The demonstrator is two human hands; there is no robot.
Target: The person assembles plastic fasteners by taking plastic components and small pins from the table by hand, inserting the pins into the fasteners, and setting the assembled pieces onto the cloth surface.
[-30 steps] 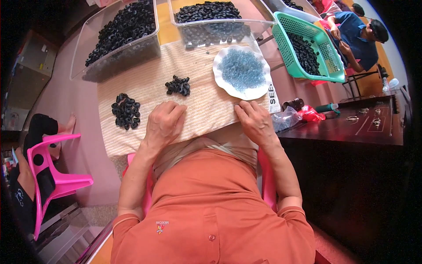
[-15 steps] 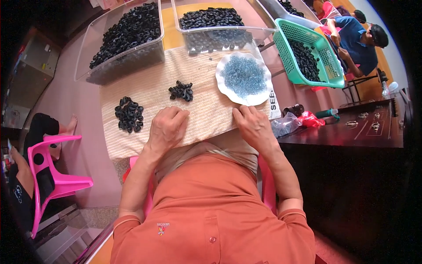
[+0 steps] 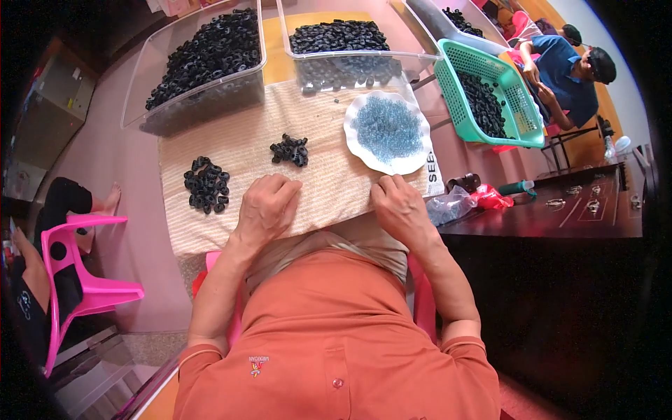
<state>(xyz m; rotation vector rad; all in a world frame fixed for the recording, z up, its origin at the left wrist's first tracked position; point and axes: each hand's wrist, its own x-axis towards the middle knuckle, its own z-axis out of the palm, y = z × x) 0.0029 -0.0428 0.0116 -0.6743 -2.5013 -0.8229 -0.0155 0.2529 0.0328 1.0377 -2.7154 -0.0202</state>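
Note:
My left hand (image 3: pixel 268 204) rests on the near part of a striped beige cloth (image 3: pixel 238 157), its fingers curled closed. Closed in the same way, my right hand (image 3: pixel 400 204) lies at the cloth's front edge, just below a white scalloped plate (image 3: pixel 393 166). On that plate is a heap of small clear bluish pieces (image 3: pixel 389 129). Nothing shows between the fingers of either hand. Beyond my left hand sits a small pile of black ring-like plastic parts (image 3: pixel 290 150). A second, looser pile of black parts (image 3: pixel 207 185) lies to its left.
Clear bins (image 3: pixel 203 89) (image 3: pixel 364 54) of black parts stand at the far side. A green basket (image 3: pixel 483 133) with more is far right, near a seated person in blue (image 3: pixel 577 87). A dark cabinet (image 3: pixel 546 217) holds bags. A pink chair (image 3: pixel 105 290) stands left.
My view has shifted slightly, so the bins and plate sit a little lower in the picture. Both hands keep their place and their curled pose on the cloth.

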